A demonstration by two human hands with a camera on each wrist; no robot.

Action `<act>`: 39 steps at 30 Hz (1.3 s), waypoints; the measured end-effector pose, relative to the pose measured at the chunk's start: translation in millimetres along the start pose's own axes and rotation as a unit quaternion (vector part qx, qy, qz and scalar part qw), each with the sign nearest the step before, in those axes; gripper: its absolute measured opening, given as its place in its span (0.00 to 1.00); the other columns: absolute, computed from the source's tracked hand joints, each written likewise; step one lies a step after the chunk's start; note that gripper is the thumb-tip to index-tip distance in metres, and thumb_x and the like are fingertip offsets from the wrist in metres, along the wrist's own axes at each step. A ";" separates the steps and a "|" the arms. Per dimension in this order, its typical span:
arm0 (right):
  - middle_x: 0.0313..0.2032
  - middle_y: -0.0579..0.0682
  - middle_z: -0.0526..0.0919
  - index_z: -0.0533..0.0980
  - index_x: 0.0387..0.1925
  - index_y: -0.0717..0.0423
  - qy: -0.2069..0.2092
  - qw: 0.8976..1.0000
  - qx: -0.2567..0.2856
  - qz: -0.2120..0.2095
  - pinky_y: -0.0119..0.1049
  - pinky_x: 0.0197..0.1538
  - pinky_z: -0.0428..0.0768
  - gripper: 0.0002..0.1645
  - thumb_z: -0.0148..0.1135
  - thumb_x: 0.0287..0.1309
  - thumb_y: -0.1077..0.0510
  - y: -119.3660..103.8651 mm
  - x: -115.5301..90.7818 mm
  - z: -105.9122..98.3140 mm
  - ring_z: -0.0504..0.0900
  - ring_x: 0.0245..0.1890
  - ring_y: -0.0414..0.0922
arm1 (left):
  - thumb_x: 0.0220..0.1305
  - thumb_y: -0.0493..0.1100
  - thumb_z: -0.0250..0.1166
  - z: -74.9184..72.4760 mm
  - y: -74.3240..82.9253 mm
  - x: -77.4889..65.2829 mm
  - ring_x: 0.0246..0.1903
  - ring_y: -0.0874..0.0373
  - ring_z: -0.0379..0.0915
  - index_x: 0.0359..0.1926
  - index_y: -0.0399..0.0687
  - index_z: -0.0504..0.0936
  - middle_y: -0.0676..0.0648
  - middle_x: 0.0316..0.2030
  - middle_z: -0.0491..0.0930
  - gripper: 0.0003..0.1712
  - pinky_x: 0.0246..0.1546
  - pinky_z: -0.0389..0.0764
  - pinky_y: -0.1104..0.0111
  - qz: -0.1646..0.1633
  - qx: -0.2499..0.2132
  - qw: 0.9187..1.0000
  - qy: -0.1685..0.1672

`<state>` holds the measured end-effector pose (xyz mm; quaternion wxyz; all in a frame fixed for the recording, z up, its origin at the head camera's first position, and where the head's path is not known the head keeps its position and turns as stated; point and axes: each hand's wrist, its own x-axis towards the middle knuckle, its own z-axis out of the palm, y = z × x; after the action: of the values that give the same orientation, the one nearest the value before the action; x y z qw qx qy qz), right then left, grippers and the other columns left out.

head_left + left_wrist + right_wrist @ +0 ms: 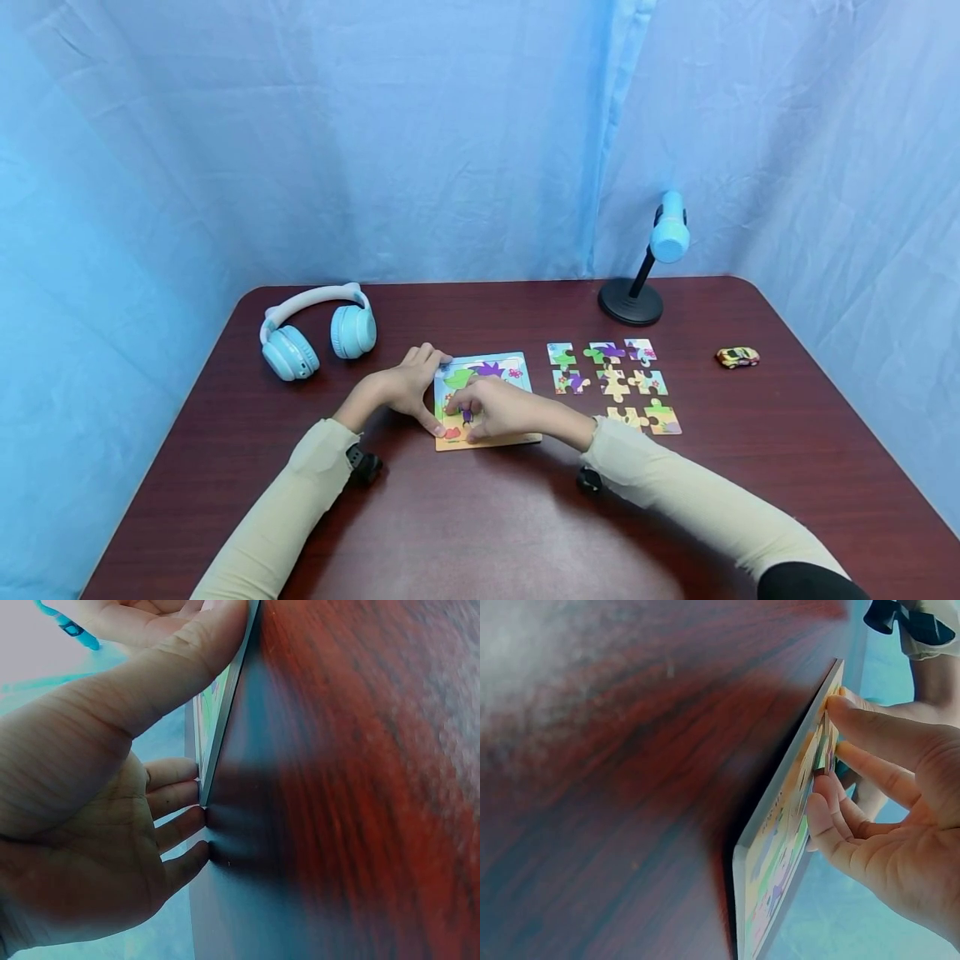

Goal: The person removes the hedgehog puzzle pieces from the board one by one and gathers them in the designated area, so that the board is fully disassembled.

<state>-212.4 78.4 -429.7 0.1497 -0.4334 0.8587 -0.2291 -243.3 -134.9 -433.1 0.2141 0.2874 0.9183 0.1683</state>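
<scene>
A square jigsaw board [495, 442] with a colourful cartoon picture lies flat on the table. At its left edge rests my left hand [407, 387], fingers near the far corner and thumb by the near corner. In the left wrist view, the fingers [178, 796] reach out fairly straight against the board's side. Over the picture, my right hand [504, 408] bends its thumb and fingers down at the board's lower left part. Seen from the right wrist, they pinch a small puzzle piece [823, 756] at the board's surface; the fingers partly hide it.
Several loose puzzle pieces [613, 383] lie in rows right of the board. A toy car [738, 357] is farther right. Behind the pieces stands a blue microphone [670, 237] on a black stand [630, 302]. Blue headphones [292, 352] lie at the back left of the table [457, 517].
</scene>
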 end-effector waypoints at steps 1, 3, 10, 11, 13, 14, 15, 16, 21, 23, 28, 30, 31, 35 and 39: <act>0.42 0.49 0.87 0.85 0.50 0.58 -0.001 1.000 0.001 0.002 0.28 0.42 0.76 0.22 0.78 0.51 0.62 0.0 0.1 -0.2 0.78 0.40 0.44 | 0.46 0.62 0.82 0.1 -0.3 0.1 0.65 0.44 0.53 0.75 0.37 0.54 0.39 0.62 0.60 0.67 0.70 0.62 0.50 0.000 0.000 1.000 0.000; 0.43 0.49 0.87 0.85 0.50 0.57 -0.004 1.000 0.004 0.008 0.28 0.42 0.76 0.22 0.78 0.51 0.62 -0.6 0.1 -0.9 0.78 0.40 0.43 | 0.46 0.62 0.82 0.5 -1.0 0.7 0.65 0.44 0.53 0.75 0.37 0.54 0.39 0.62 0.60 0.67 0.69 0.62 0.50 0.001 0.002 1.000 -0.001; 0.43 0.50 0.86 0.85 0.51 0.58 -0.012 1.000 -0.004 0.015 0.29 0.41 0.74 0.24 0.78 0.50 0.61 -2.9 -0.9 -1.7 0.76 0.39 0.44 | 0.46 0.63 0.82 0.7 -1.9 -0.7 0.64 0.45 0.54 0.75 0.38 0.55 0.40 0.61 0.61 0.66 0.69 0.64 0.51 0.010 -0.006 1.000 0.005; 0.43 0.50 0.86 0.85 0.51 0.58 -0.012 1.000 -0.006 0.013 0.29 0.41 0.74 0.24 0.78 0.50 0.61 -3.1 -0.9 -1.5 0.77 0.39 0.44 | 0.46 0.63 0.82 1.0 -2.1 -1.5 0.64 0.45 0.54 0.75 0.38 0.56 0.40 0.61 0.61 0.66 0.69 0.64 0.51 0.012 -0.009 1.000 0.006; 0.43 0.50 0.86 0.85 0.51 0.58 -0.012 1.000 -0.011 0.008 0.29 0.41 0.74 0.24 0.77 0.50 0.61 -2.6 -1.0 -0.6 0.77 0.40 0.44 | 0.46 0.62 0.82 1.7 -2.6 -2.9 0.64 0.45 0.54 0.75 0.38 0.56 0.40 0.61 0.61 0.66 0.68 0.65 0.51 0.018 -0.015 1.000 0.012; 0.43 0.50 0.86 0.85 0.51 0.59 -0.012 1.000 -0.013 0.006 0.28 0.41 0.75 0.24 0.77 0.50 0.61 -2.6 -0.9 -0.3 0.77 0.40 0.44 | 0.46 0.62 0.82 2.2 -3.1 -3.6 0.63 0.46 0.54 0.75 0.38 0.56 0.41 0.61 0.61 0.65 0.68 0.65 0.51 0.021 -0.019 1.000 0.015; 0.43 0.51 0.86 0.85 0.51 0.59 -0.013 1.000 -0.015 0.004 0.28 0.41 0.75 0.23 0.77 0.51 0.61 -2.4 -0.9 0.1 0.77 0.40 0.44 | 0.46 0.62 0.82 2.8 -3.6 -4.2 0.63 0.46 0.54 0.75 0.38 0.57 0.41 0.61 0.61 0.65 0.68 0.65 0.51 0.024 -0.021 0.999 0.017; 0.43 0.51 0.86 0.85 0.51 0.59 -0.013 1.000 -0.016 0.002 0.28 0.41 0.75 0.23 0.77 0.51 0.61 -2.3 -1.0 0.4 0.77 0.40 0.44 | 0.46 0.62 0.82 3.4 -4.1 -4.7 0.63 0.46 0.55 0.75 0.38 0.57 0.41 0.61 0.62 0.65 0.68 0.66 0.51 0.027 -0.025 0.999 0.021; 0.45 0.52 0.86 0.85 0.52 0.59 -0.013 1.000 -0.024 -0.005 0.29 0.42 0.76 0.23 0.76 0.52 0.61 -2.5 -1.3 0.1 0.78 0.41 0.44 | 0.45 0.62 0.82 5.8 -6.7 -5.9 0.63 0.47 0.55 0.74 0.39 0.58 0.41 0.61 0.62 0.64 0.66 0.68 0.51 0.037 -0.034 0.998 0.036; 0.45 0.52 0.85 0.85 0.52 0.59 -0.014 0.999 -0.029 -0.005 0.29 0.43 0.76 0.23 0.76 0.52 0.61 -3.1 -1.4 -0.5 0.78 0.42 0.44 | 0.45 0.62 0.82 6.1 -7.3 -6.1 0.63 0.47 0.56 0.74 0.40 0.59 0.42 0.62 0.62 0.64 0.66 0.68 0.51 0.039 -0.036 0.998 0.039; 0.45 0.52 0.84 0.85 0.52 0.59 -0.016 0.999 -0.031 0.006 0.29 0.43 0.76 0.24 0.76 0.52 0.60 -4.6 -2.2 -1.4 0.77 0.42 0.45 | 0.45 0.62 0.82 5.7 -6.5 -6.2 0.63 0.46 0.56 0.75 0.38 0.59 0.41 0.63 0.61 0.64 0.66 0.68 0.50 0.043 -0.041 0.997 0.041; 0.45 0.52 0.84 0.85 0.52 0.59 -0.015 0.999 -0.032 0.008 0.28 0.43 0.76 0.24 0.76 0.53 0.60 -4.5 -2.9 -1.4 0.78 0.43 0.46 | 0.46 0.61 0.82 5.8 -6.1 -6.3 0.63 0.46 0.56 0.74 0.38 0.59 0.41 0.64 0.61 0.64 0.67 0.68 0.50 0.045 -0.043 0.997 0.042; 0.45 0.52 0.84 0.85 0.52 0.58 -0.014 0.999 -0.034 0.009 0.29 0.43 0.76 0.23 0.76 0.53 0.60 -4.2 -3.3 -1.2 0.78 0.43 0.46 | 0.46 0.61 0.82 5.8 -6.1 -6.5 0.63 0.46 0.56 0.74 0.38 0.59 0.41 0.64 0.61 0.64 0.67 0.68 0.49 0.045 -0.044 0.997 0.043; 0.45 0.51 0.84 0.85 0.52 0.57 -0.011 0.999 -0.047 0.002 0.29 0.44 0.76 0.23 0.76 0.52 0.58 -3.2 -5.0 -1.4 0.78 0.42 0.45 | 0.46 0.61 0.82 7.1 -7.6 -7.0 0.63 0.46 0.57 0.74 0.38 0.59 0.40 0.64 0.62 0.64 0.66 0.69 0.49 0.049 -0.045 0.997 0.048; 0.45 0.51 0.83 0.85 0.52 0.57 -0.011 0.998 -0.056 0.000 0.30 0.43 0.75 0.23 0.75 0.52 0.58 -1.6 -6.8 -2.0 0.78 0.41 0.44 | 0.46 0.62 0.82 8.9 -10.1 -7.2 0.63 0.46 0.57 0.75 0.38 0.59 0.41 0.64 0.62 0.65 0.66 0.69 0.49 0.051 -0.047 0.996 0.053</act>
<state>-208.3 83.6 -426.7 0.1345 -0.4435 0.8686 -0.1757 -238.2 -145.4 -442.9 0.1694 0.3146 0.9035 0.2367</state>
